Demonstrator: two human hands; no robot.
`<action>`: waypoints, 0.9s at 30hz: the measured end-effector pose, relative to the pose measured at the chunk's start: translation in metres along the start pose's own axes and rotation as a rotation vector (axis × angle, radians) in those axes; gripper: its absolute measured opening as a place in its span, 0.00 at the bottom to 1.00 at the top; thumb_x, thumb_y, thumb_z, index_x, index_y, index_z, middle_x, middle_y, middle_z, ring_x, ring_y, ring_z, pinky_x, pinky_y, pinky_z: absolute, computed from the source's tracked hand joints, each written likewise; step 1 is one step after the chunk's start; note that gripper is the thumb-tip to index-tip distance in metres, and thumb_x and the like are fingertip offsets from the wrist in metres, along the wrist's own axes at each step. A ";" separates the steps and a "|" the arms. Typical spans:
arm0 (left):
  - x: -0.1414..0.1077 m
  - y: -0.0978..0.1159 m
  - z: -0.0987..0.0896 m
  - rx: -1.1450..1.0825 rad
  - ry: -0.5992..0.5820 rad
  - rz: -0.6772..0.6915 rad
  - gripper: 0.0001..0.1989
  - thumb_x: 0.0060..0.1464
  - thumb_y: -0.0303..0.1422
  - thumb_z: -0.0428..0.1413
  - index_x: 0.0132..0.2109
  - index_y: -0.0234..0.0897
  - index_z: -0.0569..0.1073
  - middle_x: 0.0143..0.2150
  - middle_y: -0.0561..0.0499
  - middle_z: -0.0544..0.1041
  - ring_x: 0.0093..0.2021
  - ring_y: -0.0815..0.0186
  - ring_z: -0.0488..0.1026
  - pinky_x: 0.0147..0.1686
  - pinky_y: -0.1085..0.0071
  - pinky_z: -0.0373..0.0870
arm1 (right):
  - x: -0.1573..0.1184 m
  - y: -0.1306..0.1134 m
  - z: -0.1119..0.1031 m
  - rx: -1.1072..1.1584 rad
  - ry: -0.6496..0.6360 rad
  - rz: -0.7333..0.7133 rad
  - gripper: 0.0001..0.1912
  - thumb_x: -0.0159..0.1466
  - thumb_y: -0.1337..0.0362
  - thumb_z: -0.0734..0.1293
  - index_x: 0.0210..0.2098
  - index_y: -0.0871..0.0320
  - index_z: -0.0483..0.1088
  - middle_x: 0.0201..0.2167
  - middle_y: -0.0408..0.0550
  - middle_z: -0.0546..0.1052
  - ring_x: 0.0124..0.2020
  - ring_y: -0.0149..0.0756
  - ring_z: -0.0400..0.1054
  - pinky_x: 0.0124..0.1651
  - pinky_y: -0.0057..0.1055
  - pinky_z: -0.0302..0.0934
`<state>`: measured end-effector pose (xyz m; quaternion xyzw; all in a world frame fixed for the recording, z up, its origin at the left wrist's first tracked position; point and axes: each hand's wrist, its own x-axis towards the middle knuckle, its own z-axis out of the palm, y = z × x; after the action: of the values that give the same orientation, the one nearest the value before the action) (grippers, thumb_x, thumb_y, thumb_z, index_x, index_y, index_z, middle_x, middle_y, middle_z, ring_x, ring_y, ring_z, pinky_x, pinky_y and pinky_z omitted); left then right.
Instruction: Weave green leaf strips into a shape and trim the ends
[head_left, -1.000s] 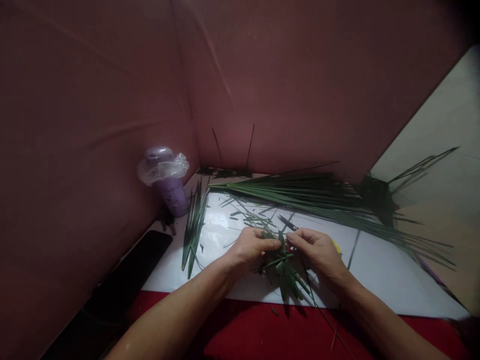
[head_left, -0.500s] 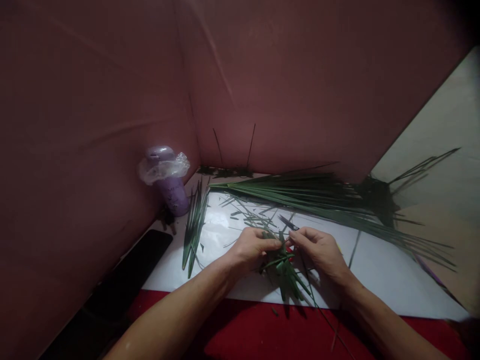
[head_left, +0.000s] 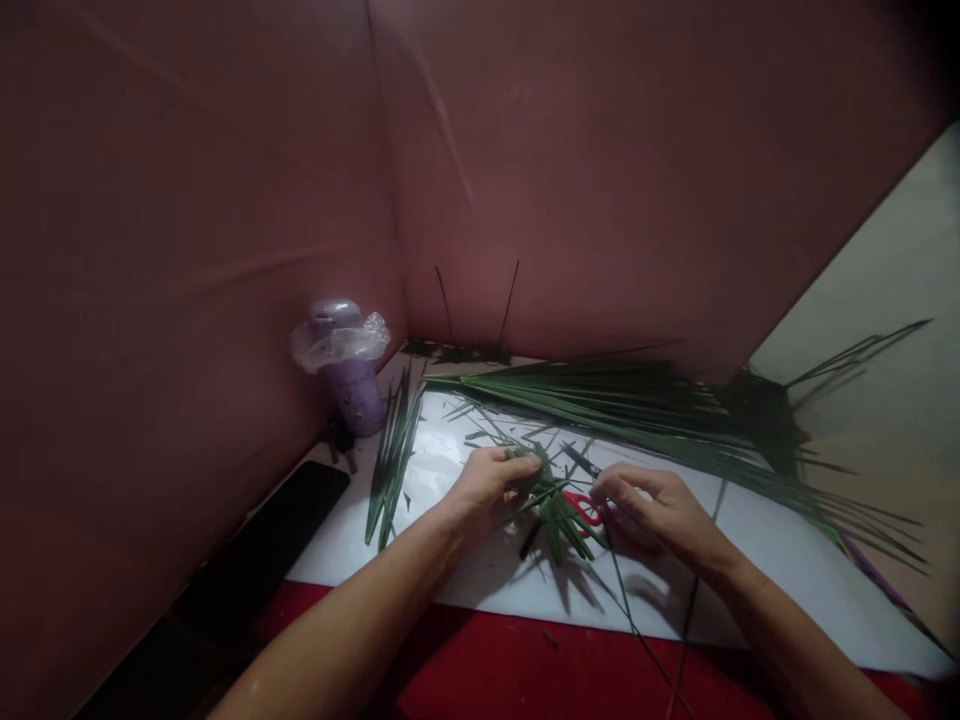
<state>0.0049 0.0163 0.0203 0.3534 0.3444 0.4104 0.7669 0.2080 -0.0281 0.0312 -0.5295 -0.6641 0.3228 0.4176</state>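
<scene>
My left hand [head_left: 495, 485] is closed on a bundle of green leaf strips [head_left: 556, 515], its thumb pressed on the top; cut ends fan out toward me. To the right, my right hand [head_left: 637, 500] has its fingers pinched together beside a long thin green strip [head_left: 621, 585] that hangs toward the front edge; whether the fingertips grip it is too small to tell. Scissors with red handles [head_left: 583, 508] and dark blades lie on the white sheet [head_left: 465, 560] between the hands, partly hidden by the right fingers.
Long palm leaves [head_left: 600, 395] stretch across the back, with cut scraps in front of them. Shorter leaves [head_left: 394, 450] lie at the left, near a purple bottle [head_left: 356, 395] wrapped in plastic and a black phone-like object [head_left: 300, 510]. Pink walls [head_left: 525, 200] stand behind.
My hands have moved apart. The left one shifted slightly left with the bundle, the right one slightly right, and more of the red scissor handles shows. The view has tilted a little.
</scene>
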 end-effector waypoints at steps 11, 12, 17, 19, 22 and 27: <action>0.001 0.008 -0.002 -0.079 -0.015 0.105 0.11 0.36 0.31 0.65 0.27 0.28 0.73 0.24 0.50 0.74 0.25 0.72 0.70 0.29 0.75 0.65 | -0.011 0.000 0.012 -0.029 0.768 -0.102 0.20 0.62 0.50 0.58 0.21 0.57 0.64 0.23 0.44 0.66 0.29 0.35 0.61 0.36 0.32 0.55; 0.001 0.009 -0.002 -0.086 -0.015 0.126 0.11 0.37 0.31 0.65 0.27 0.28 0.73 0.24 0.50 0.74 0.25 0.72 0.69 0.29 0.75 0.65 | -0.011 -0.001 0.014 0.033 0.727 -0.022 0.22 0.62 0.49 0.59 0.18 0.57 0.62 0.19 0.42 0.64 0.24 0.33 0.59 0.31 0.30 0.54; 0.003 0.008 -0.004 -0.074 -0.024 0.206 0.10 0.39 0.33 0.63 0.28 0.29 0.73 0.24 0.50 0.73 0.24 0.72 0.68 0.26 0.75 0.62 | -0.005 0.001 0.027 0.312 0.297 0.247 0.23 0.52 0.44 0.66 0.22 0.60 0.70 0.17 0.44 0.69 0.15 0.29 0.56 0.17 0.26 0.49; 0.003 0.006 -0.005 -0.058 -0.029 0.218 0.11 0.39 0.33 0.63 0.27 0.29 0.73 0.24 0.50 0.73 0.23 0.72 0.68 0.26 0.75 0.62 | -0.003 0.001 0.032 0.398 0.216 0.259 0.21 0.50 0.45 0.68 0.24 0.60 0.69 0.17 0.43 0.69 0.15 0.28 0.57 0.17 0.25 0.50; 0.004 0.005 -0.004 -0.045 -0.033 0.221 0.11 0.38 0.33 0.64 0.26 0.29 0.73 0.23 0.51 0.72 0.23 0.71 0.68 0.26 0.74 0.62 | -0.004 -0.001 0.037 0.481 0.190 0.268 0.20 0.50 0.48 0.69 0.19 0.59 0.65 0.15 0.40 0.65 0.15 0.25 0.54 0.17 0.23 0.50; 0.001 0.005 -0.002 -0.039 -0.046 0.227 0.12 0.38 0.34 0.64 0.27 0.29 0.73 0.24 0.50 0.73 0.23 0.71 0.68 0.27 0.74 0.62 | -0.006 -0.003 0.042 0.555 0.179 0.284 0.20 0.48 0.49 0.71 0.21 0.60 0.67 0.16 0.40 0.66 0.16 0.26 0.55 0.17 0.23 0.52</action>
<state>0.0020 0.0192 0.0233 0.3847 0.2764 0.4930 0.7298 0.1699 -0.0340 0.0143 -0.5089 -0.4309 0.4987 0.5537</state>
